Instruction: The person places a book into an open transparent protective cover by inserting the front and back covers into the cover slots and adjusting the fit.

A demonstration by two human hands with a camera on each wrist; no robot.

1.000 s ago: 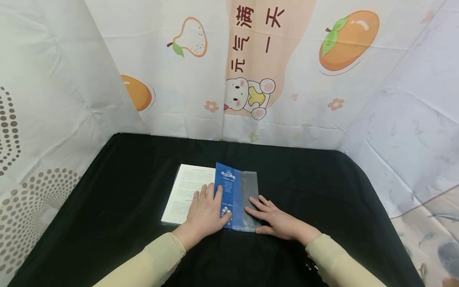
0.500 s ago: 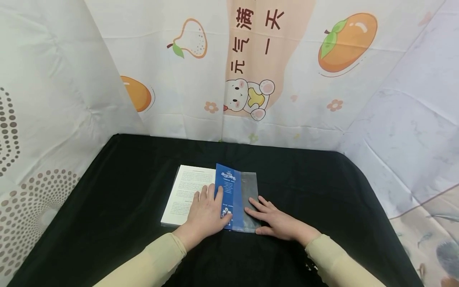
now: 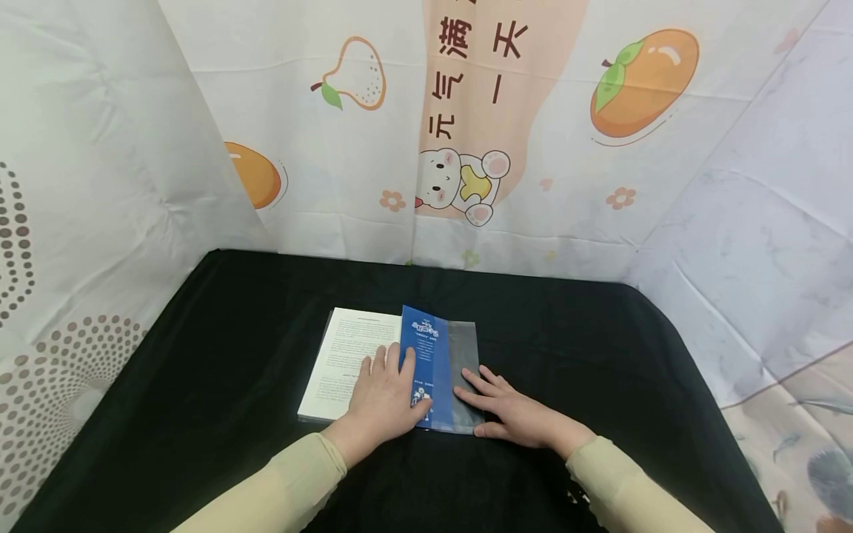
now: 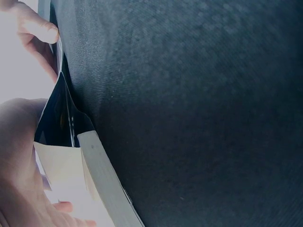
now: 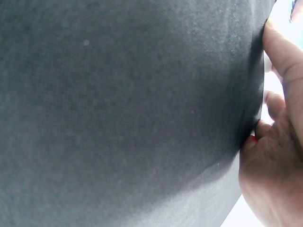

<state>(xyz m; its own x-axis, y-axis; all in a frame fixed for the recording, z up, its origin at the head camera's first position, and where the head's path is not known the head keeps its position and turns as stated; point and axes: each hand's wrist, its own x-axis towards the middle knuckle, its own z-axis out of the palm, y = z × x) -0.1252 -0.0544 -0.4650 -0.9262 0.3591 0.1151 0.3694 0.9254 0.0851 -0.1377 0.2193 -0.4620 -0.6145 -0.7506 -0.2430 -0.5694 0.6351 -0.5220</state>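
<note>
An open book (image 3: 356,340) lies on the black-covered table, its printed page on the left. To the right of the page is a blue cover flap (image 3: 425,355) with white lettering, and a clear plastic book cover (image 3: 464,344) extends beyond it. My left hand (image 3: 385,396) rests across the page and the blue flap, fingers spread and thumb on the flap's lower part. My right hand (image 3: 509,407) lies with straight, spread fingers on the plastic cover's right edge. In the left wrist view the page block (image 4: 106,177) shows edge-on, with the flap raised beside it.
A black cloth (image 3: 260,355) covers the table. Behind it hangs a white curtain (image 3: 320,163) with fruit prints, and more pale fabric closes in both sides.
Both hands keep their places on the book and the plastic cover. The whole head view has shifted very slightly downward.
</note>
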